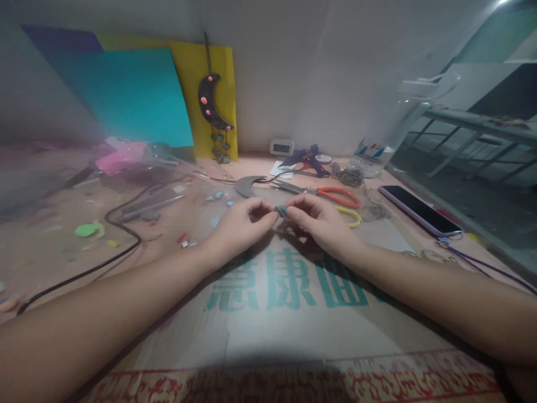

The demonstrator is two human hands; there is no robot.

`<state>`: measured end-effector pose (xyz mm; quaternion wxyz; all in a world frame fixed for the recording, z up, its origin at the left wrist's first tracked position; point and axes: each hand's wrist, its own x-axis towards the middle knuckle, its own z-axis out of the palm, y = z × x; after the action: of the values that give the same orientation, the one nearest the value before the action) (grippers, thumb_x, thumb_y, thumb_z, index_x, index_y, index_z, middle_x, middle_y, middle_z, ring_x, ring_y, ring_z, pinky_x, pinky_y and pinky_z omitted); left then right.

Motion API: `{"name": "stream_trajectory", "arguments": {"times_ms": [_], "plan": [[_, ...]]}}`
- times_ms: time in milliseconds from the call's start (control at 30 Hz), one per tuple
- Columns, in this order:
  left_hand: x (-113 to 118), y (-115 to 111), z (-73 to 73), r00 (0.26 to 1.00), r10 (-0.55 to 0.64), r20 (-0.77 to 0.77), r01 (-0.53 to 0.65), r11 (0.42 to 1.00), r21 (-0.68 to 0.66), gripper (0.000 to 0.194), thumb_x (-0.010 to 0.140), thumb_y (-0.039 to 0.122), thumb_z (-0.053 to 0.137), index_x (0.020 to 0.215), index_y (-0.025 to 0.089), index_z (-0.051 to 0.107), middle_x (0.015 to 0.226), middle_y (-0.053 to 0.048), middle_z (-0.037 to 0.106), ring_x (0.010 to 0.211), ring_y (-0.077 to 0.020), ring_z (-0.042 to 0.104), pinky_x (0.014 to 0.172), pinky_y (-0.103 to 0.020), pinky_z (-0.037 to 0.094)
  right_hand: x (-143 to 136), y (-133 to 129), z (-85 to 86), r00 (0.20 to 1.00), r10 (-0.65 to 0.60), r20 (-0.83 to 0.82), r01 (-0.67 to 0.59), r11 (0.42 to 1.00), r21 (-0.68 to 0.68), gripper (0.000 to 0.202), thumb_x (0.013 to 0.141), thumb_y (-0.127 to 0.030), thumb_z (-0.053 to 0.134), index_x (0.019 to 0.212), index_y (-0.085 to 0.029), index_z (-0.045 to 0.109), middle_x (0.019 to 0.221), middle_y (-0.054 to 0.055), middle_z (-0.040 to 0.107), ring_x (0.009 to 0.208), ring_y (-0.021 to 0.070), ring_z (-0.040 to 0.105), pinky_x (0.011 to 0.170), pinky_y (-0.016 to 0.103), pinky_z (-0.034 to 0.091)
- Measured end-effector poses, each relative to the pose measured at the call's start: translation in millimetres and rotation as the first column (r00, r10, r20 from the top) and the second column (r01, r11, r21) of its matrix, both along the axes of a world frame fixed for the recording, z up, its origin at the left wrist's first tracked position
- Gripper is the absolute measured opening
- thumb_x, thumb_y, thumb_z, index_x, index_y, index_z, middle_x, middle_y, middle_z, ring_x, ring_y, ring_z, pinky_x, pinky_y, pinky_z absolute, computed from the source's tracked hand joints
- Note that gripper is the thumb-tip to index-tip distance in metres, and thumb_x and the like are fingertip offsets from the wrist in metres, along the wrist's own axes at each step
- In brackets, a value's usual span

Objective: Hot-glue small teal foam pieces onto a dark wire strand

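Note:
Between my fingertips is a small teal piece (281,211), too small to make out its kind. My left hand (247,223) pinches it from the left with thumb and forefinger. From the other side my right hand (316,221) pinches it too. Both hands are just above a printed cardboard sheet (268,330) with large green characters. Behind them lie scissors (335,196) with orange handles and a grey crescent-shaped piece (248,186). A yellow handle loop (350,216) shows beside my right hand. Small light-blue scraps (216,221) are scattered by my left hand.
At the back are a glue gun (308,161), a small digital clock (281,147), twine (347,174) and a clear plastic jug (373,140). A phone (419,211) lies at right. A black cord (121,221) crosses the left side. A dark moon ornament (207,103) hangs before coloured sheets (138,95).

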<state>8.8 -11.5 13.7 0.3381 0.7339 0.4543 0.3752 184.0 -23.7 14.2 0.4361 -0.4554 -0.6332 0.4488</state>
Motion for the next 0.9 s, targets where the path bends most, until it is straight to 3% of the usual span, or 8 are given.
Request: {"name": "stream_trajectory", "arguments": {"times_ms": [167,367,667,900], "plan": [[-0.8,1.2,-2.9,1.000,-0.005,0.016,0.005,1.000,-0.008,0.012,0.079,0.027,0.056,0.077,0.017,0.062,0.078,-0.001,0.067,0.076,-0.0164,0.061,0.070,-0.027,0.047,-0.9,0.0,-0.8,1.000,-0.005,0.021,0.005,1.000,-0.008,0.025,0.080,-0.042,0.063,0.082,-0.019,0.055,0.058,-0.005,0.052,0.043,0.0068,0.043,0.039,0.020,0.031],[-2.2,1.1,-6.1,0.998,-0.012,0.064,0.010,0.999,0.031,0.021,0.082,0.026,0.056,0.100,0.017,0.063,0.095,-0.004,0.068,0.090,-0.0180,0.063,0.080,-0.030,0.048,-1.8,-0.6,-0.1,0.999,0.013,0.050,-0.013,1.000,0.000,0.023,0.082,-0.041,0.061,0.080,-0.018,0.054,0.062,-0.003,0.056,0.046,0.0072,0.046,0.040,0.019,0.032],[-3.2,1.2,-1.8,0.999,-0.032,-0.041,0.037,0.990,0.135,0.014,0.083,0.025,0.053,0.083,0.018,0.065,0.083,-0.002,0.067,0.084,-0.0179,0.061,0.078,-0.029,0.045,-0.9,-2.6,-0.3,0.987,0.020,0.160,-0.025,0.999,0.027,0.019,0.083,-0.037,0.059,0.082,-0.018,0.055,0.065,-0.002,0.058,0.047,0.0072,0.046,0.041,0.019,0.034],[-2.9,2.5,-3.5,0.997,-0.034,-0.072,0.046,0.985,0.164,0.011,0.081,0.021,0.052,0.077,0.019,0.063,0.080,-0.001,0.065,0.084,-0.0178,0.060,0.079,-0.029,0.044,-0.7,-2.7,0.7,0.987,0.047,0.153,-0.046,0.999,-0.008,0.017,0.083,-0.035,0.058,0.081,-0.018,0.055,0.066,-0.002,0.058,0.050,0.0079,0.049,0.043,0.020,0.037]]}}
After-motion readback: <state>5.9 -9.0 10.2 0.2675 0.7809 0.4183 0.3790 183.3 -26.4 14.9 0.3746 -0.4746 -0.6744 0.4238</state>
